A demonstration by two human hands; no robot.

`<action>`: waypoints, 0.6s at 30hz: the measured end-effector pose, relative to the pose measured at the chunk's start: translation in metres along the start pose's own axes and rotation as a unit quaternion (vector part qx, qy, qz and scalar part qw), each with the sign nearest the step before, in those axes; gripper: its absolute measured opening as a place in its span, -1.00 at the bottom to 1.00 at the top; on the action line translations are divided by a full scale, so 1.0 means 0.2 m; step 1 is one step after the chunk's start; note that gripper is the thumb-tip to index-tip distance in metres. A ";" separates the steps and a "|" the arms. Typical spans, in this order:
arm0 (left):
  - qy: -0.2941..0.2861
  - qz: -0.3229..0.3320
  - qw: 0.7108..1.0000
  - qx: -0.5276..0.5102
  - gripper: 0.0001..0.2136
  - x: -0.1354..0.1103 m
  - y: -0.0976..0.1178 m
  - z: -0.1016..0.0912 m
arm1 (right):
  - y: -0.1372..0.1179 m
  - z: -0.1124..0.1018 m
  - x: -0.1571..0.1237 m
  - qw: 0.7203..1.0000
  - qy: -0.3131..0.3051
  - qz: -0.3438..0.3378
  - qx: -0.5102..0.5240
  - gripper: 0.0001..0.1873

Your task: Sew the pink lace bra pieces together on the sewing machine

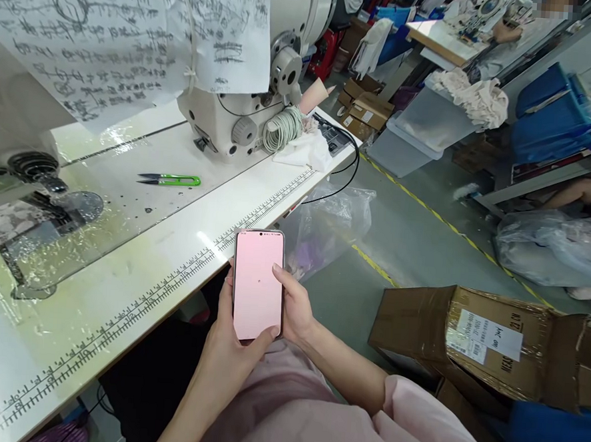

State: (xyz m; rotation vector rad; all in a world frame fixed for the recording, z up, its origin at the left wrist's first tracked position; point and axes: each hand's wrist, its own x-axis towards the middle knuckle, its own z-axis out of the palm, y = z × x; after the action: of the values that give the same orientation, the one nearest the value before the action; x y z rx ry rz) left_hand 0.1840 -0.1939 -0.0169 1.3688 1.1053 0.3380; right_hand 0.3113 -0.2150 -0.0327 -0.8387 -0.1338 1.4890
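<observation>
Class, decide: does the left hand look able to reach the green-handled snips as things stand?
Probably yes, once the left hand releases the phone, which the right hand also holds; the green-handled snips lie uncovered.

My left hand and right hand hold a pink-lit phone near the surface where green scissors lie.

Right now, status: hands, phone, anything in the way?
Left hand and right hand gripping phone. Screen lit pink. Thumbs overlap screen edge; otherwise unobstructed.

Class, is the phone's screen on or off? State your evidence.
On: the phone's screen is lit pink, with tiny icons along its top.
</observation>
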 end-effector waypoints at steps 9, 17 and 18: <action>-0.016 -0.015 0.999 -0.025 -0.08 -0.01 0.03 -0.01 | 0.00 0.01 0.00 1.000 0.019 -0.003 -0.005 -0.54; -0.035 -0.034 0.997 -0.063 -0.06 -0.01 0.01 0.00 | 0.00 -0.01 0.00 0.999 0.049 -0.011 -0.006 -0.61; -0.037 -0.032 0.997 -0.064 -0.05 -0.01 0.01 -0.01 | 0.01 -0.01 0.00 0.998 0.055 -0.015 -0.007 -0.64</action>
State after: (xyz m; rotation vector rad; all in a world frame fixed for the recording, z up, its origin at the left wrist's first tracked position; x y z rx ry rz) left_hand 0.1827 -0.1945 -0.0147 1.2198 1.0469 0.3045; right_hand 0.3120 -0.2154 -0.0354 -0.9247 -0.0749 1.4108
